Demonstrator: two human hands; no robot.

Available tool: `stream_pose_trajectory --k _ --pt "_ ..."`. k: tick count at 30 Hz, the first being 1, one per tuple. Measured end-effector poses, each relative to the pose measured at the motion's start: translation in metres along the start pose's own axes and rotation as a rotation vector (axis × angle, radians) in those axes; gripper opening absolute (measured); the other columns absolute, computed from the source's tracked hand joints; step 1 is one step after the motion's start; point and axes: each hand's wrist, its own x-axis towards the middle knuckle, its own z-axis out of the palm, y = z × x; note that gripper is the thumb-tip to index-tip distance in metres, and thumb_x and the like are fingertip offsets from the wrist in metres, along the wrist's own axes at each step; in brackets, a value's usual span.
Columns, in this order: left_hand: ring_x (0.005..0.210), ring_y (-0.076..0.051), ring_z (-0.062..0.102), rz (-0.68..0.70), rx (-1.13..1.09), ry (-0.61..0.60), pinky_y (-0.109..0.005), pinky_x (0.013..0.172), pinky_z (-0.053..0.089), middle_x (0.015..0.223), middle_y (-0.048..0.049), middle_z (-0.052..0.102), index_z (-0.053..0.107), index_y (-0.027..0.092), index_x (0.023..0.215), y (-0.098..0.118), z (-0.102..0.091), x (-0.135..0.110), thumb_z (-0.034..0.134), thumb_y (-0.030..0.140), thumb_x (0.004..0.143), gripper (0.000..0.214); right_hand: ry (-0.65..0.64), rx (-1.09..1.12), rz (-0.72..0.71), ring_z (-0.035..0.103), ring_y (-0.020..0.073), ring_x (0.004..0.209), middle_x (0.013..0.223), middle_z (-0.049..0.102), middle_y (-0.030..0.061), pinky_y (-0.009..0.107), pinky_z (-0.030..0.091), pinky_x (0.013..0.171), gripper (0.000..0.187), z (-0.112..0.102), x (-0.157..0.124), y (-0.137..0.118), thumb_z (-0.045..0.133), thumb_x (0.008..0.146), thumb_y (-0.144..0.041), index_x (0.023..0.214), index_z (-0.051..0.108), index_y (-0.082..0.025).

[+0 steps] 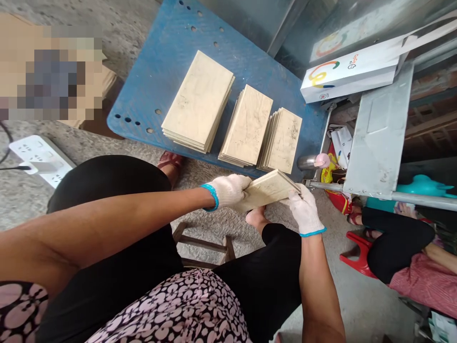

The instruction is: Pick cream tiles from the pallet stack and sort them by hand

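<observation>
Both my hands wear white knit gloves with blue cuffs. My left hand (228, 190) grips the left end of a small stack of pale wooden boards (268, 189). My right hand (304, 209) closes on the right end of the same stack, held level above my knees. Just beyond it, three stacks of the same boards lie on a blue platform (171, 71): a large stack (198, 101) on the left, a middle stack (246, 125) and a smaller stack (282, 139) on the right.
A white power strip (39, 159) lies on the concrete floor at left. A white box (352, 71) rests on a metal frame (378, 138) at right. Another person sits at right on a red stool (355, 259). A wooden stool (203, 245) stands beneath me.
</observation>
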Motion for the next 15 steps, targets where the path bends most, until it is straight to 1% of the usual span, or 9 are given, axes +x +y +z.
stream_pose_trajectory --k 2,4,6,7,11,13,15 --pt "0.102 -0.026 0.066 -0.051 0.057 -0.057 -0.032 0.083 0.051 0.109 -0.0094 0.071 0.067 0.020 0.110 0.002 -0.003 0.002 0.049 0.029 0.082 0.034 -0.022 -0.101 -0.054 0.067 0.0227 0.089 0.095 0.072 0.0036 0.037 0.056 0.082 0.031 0.005 -0.003 0.003 0.070 0.077 -0.043 0.098 0.065 -0.020" --pt "0.103 -0.030 0.067 -0.114 0.125 -0.143 -0.035 0.085 0.052 0.109 -0.0149 0.072 0.069 0.016 0.110 0.003 -0.007 0.004 0.053 0.030 0.081 0.036 -0.069 -0.214 -0.098 0.066 0.0219 0.089 0.094 0.072 0.0024 0.035 0.054 0.084 0.029 0.014 -0.005 0.008 0.070 0.078 -0.041 0.098 0.067 -0.021" --pt "0.104 -0.033 0.067 -0.157 0.191 -0.215 -0.037 0.088 0.052 0.108 -0.0198 0.072 0.072 0.012 0.109 0.004 -0.013 0.005 0.059 0.029 0.079 0.037 -0.106 -0.290 -0.098 0.066 0.0221 0.090 0.093 0.073 0.0023 0.034 0.052 0.085 0.027 0.026 -0.006 0.017 0.068 0.078 -0.040 0.097 0.068 -0.021" --pt "0.105 -0.034 0.067 -0.163 0.218 -0.233 -0.038 0.090 0.051 0.108 -0.0215 0.072 0.072 0.010 0.108 0.004 -0.015 0.006 0.062 0.027 0.077 0.037 -0.112 -0.307 -0.083 0.066 0.0223 0.090 0.092 0.073 0.0025 0.034 0.051 0.085 0.027 0.031 -0.005 0.022 0.066 0.077 -0.040 0.097 0.068 -0.021" --pt "0.109 -0.037 0.065 -0.124 0.279 -0.234 -0.040 0.097 0.048 0.106 -0.0246 0.072 0.074 0.006 0.108 0.004 -0.018 0.007 0.066 0.018 0.074 0.037 -0.084 -0.306 -0.008 0.065 0.0223 0.088 0.089 0.073 0.0031 0.034 0.050 0.083 0.028 0.045 0.003 0.049 0.060 0.074 -0.038 0.094 0.068 -0.020" --pt "0.106 -0.038 0.066 -0.061 0.301 -0.236 -0.043 0.095 0.049 0.105 -0.0269 0.071 0.074 0.002 0.107 0.005 -0.015 0.006 0.064 0.014 0.075 0.035 -0.066 -0.344 0.009 0.065 0.0219 0.088 0.088 0.073 0.0024 0.034 0.050 0.083 0.028 0.045 0.010 0.062 0.058 0.074 -0.038 0.094 0.067 -0.021" --pt "0.101 -0.040 0.068 -0.028 0.222 -0.188 -0.045 0.091 0.051 0.100 -0.0296 0.072 0.075 -0.002 0.101 0.008 -0.012 0.002 0.065 0.008 0.074 0.031 -0.062 -0.399 0.022 0.064 0.0217 0.089 0.089 0.072 0.0018 0.034 0.050 0.085 0.028 0.044 0.017 0.071 0.057 0.074 -0.038 0.095 0.067 -0.022"
